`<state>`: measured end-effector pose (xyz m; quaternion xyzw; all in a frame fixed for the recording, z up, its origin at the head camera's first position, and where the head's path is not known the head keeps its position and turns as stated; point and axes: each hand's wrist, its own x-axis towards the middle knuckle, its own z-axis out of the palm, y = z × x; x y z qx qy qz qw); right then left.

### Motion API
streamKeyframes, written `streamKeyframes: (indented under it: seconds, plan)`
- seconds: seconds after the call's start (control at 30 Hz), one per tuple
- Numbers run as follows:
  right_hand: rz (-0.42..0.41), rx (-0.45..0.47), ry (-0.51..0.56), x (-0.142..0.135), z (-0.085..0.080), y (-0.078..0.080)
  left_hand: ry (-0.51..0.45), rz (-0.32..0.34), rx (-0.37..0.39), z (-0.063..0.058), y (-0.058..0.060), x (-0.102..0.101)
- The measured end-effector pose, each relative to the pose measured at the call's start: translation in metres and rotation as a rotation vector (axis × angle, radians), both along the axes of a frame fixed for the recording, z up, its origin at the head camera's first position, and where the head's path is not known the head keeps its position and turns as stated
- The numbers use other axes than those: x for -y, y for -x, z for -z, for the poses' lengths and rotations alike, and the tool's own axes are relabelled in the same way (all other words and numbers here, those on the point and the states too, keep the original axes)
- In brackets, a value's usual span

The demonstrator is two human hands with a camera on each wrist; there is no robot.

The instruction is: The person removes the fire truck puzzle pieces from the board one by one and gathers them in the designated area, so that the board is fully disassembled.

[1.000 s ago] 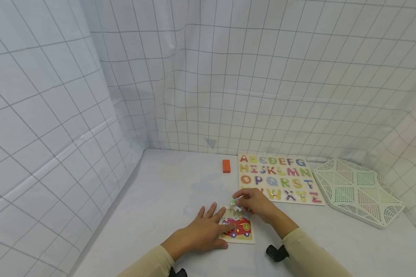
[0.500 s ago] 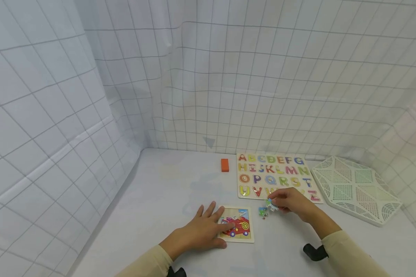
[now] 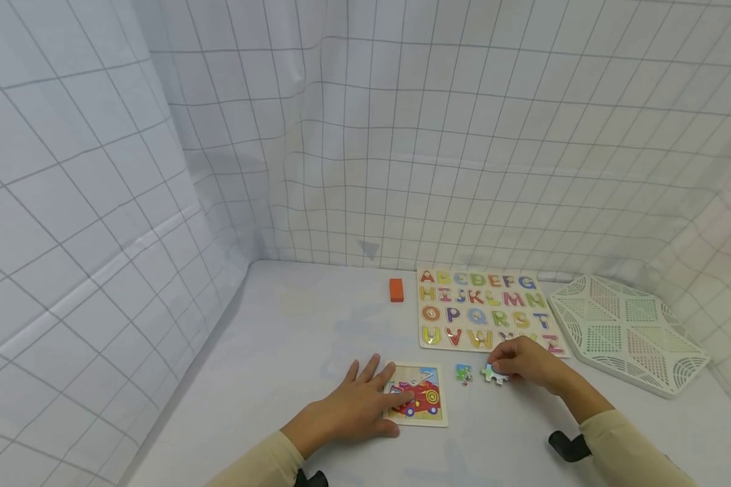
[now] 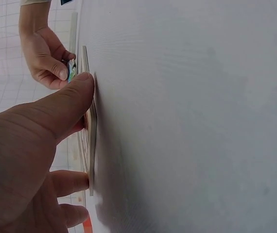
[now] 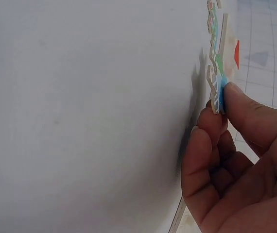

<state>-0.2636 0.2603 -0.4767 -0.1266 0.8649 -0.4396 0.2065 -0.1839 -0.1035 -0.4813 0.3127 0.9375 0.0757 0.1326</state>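
In the head view my left hand (image 3: 355, 411) lies flat with spread fingers over the left side of a small framed jigsaw board (image 3: 443, 407). That board shows a red car, and a pale gap stands in its upper part. My right hand (image 3: 526, 365) pinches a blue, white and green jigsaw piece (image 3: 493, 375) between thumb and fingers, low over the table right of the board. Seen from the right wrist, the thumb presses the blue end of the piece (image 5: 219, 94). A second green and blue jigsaw piece (image 3: 463, 374) lies between the board and the right hand.
Behind the right hand lies an alphabet letter board (image 3: 468, 327). A white hexagonal lattice panel (image 3: 630, 331) is at the far right. An orange block (image 3: 396, 290) sits at the back. White gridded cloth (image 3: 402, 135) walls the table's back and sides.
My right hand has carried the jigsaw piece from over the board to the right and lowered it toward the table. The second piece came into sight. My left hand has stayed put.
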Motion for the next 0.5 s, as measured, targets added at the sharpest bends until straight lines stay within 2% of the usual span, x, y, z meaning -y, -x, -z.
streamKeyframes:
  seconds: [0.1, 0.3, 0.4, 0.5]
  plan:
    - [-0.006, -0.016, -0.012, -0.001, 0.0, -0.001, -0.005, -0.002, 0.003, 0.0, 0.0, 0.0]
    - [0.057, -0.088, -0.063, 0.0, 0.0, -0.002, -0.013, -0.003, 0.013, 0.001, 0.0, -0.001]
    - [0.075, -0.088, -0.026, 0.007, 0.0, -0.002, -0.009, -0.003, 0.008, 0.003, 0.0, -0.001]
    - [0.073, -0.031, 0.058, 0.021, 0.0, -0.004, -0.007, -0.004, 0.01, 0.003, 0.0, -0.001]
